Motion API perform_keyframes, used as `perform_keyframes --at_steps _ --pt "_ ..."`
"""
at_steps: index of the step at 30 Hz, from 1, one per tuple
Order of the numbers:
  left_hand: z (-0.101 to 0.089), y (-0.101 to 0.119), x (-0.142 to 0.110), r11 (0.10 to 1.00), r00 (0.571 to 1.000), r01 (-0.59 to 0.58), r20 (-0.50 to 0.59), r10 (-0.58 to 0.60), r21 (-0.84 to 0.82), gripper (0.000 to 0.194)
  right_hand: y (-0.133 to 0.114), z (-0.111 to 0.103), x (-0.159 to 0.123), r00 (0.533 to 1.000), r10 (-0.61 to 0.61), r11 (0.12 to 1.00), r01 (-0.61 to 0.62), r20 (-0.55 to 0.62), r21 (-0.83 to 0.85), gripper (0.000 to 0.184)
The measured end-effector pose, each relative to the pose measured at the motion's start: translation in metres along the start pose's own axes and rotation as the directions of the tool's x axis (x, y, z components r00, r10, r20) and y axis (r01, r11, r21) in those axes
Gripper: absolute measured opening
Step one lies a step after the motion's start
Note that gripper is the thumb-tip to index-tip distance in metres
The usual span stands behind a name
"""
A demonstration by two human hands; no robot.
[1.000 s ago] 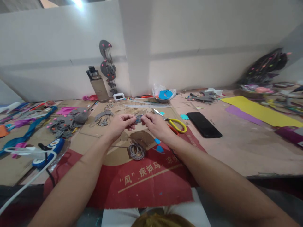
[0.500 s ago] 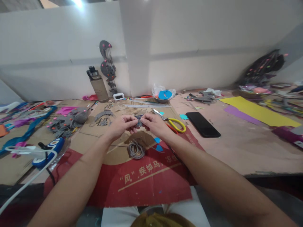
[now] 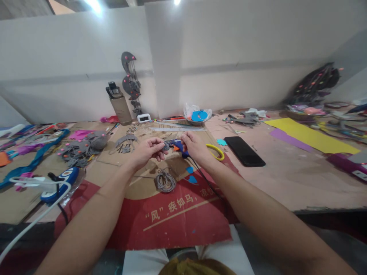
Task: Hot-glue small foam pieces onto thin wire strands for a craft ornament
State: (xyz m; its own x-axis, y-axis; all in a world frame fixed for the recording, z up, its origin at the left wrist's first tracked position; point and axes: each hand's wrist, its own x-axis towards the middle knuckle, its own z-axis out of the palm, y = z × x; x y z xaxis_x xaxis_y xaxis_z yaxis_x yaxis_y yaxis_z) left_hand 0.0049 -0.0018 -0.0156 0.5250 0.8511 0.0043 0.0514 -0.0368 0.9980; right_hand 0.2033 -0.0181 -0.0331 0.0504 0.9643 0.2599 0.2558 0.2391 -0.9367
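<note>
My left hand (image 3: 147,150) pinches a small grey cut-out piece (image 3: 166,146) above the red and brown cardboard mat (image 3: 172,217). My right hand (image 3: 194,146) is closed round a blue glue gun (image 3: 178,145) with an orange tip, its nozzle pointing at the grey piece. A black cord (image 3: 203,178) runs from the gun back along my right arm. A coil of grey cord (image 3: 165,180) lies on the mat just below my hands. Small blue cut-outs (image 3: 191,175) lie beside it.
Yellow-handled scissors (image 3: 215,151) and a black phone (image 3: 244,146) lie right of my hands. A water bottle (image 3: 119,104), a grey hanging ornament (image 3: 130,82) and a bowl of blue pieces (image 3: 196,115) stand at the wall. Grey felt shapes (image 3: 82,147) and a second glue gun (image 3: 59,183) lie left; yellow sheet (image 3: 309,133) right.
My right hand has let go of the grey piece and taken hold of the blue glue gun, bringing its tip to the piece. My left hand keeps the piece pinched.
</note>
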Motion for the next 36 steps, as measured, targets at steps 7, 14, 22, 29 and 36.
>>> perform_keyframes --at_steps 7,14,22,29,36 --pt "0.000 0.003 -0.002 0.999 0.999 -0.036 -0.041 0.035 -0.006 0.028 -0.007 -0.015 0.004 0.987 -0.075 0.997 0.072 -0.143 -0.025 0.013" --pt "0.000 0.001 0.000 0.997 0.993 -0.048 -0.108 0.042 -0.057 0.031 -0.022 -0.028 -0.003 0.991 -0.043 0.991 0.026 -0.125 -0.128 0.015" --pt "-0.001 0.002 0.001 0.974 0.975 -0.047 -0.221 -0.003 -0.220 0.028 -0.013 -0.006 -0.010 0.992 -0.124 0.986 0.126 0.029 -0.107 0.024" --pt "0.003 0.000 0.000 0.989 0.985 0.020 -0.165 -0.044 -0.149 0.028 -0.008 0.021 -0.019 0.975 -0.048 0.995 0.028 0.215 0.095 0.027" --pt "0.006 0.000 0.001 0.970 0.994 0.033 -0.089 -0.056 -0.243 0.033 -0.009 0.023 -0.023 0.982 0.009 0.990 -0.034 0.188 0.133 0.023"
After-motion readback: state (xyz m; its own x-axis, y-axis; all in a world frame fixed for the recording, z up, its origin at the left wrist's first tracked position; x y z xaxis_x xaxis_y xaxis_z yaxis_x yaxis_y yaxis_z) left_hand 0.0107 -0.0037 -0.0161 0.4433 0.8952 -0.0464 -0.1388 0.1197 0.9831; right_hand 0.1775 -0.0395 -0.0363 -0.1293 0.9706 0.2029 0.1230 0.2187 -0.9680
